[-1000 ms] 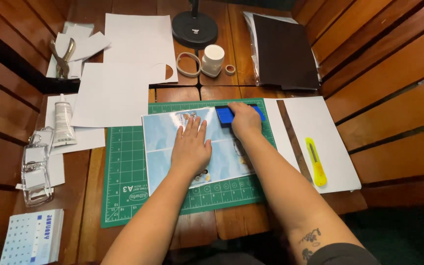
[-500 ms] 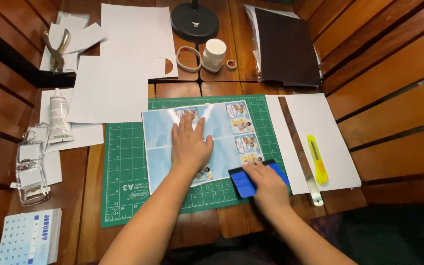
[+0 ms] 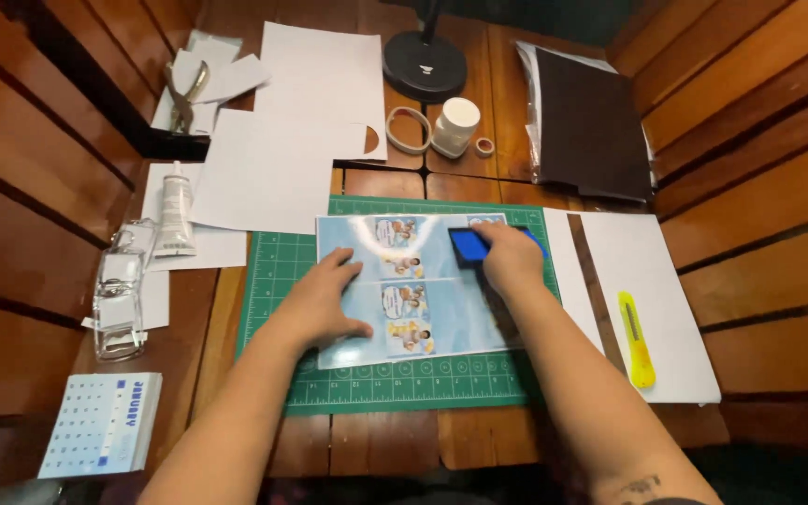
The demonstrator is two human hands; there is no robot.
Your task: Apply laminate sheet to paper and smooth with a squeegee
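Left hand (image 3: 322, 304) spread wide, flat on printed sheet (image 3: 404, 290) atop green cutting mat (image 3: 278, 271). Right hand (image 3: 509, 257) grips blue squeegee (image 3: 469, 245) near sheet's far right corner.

Left hand (image 3: 324, 304) flat on printed sheet (image 3: 423, 285) on green mat (image 3: 278, 281); right hand (image 3: 509, 257) gripping blue squeegee (image 3: 469, 246) near sheet's top edge.

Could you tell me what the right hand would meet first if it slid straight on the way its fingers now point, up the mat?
Probably the green cutting mat's far edge, then bare wood; the white tub lies further on, roughly in line with the right hand pressing the blue squeegee.
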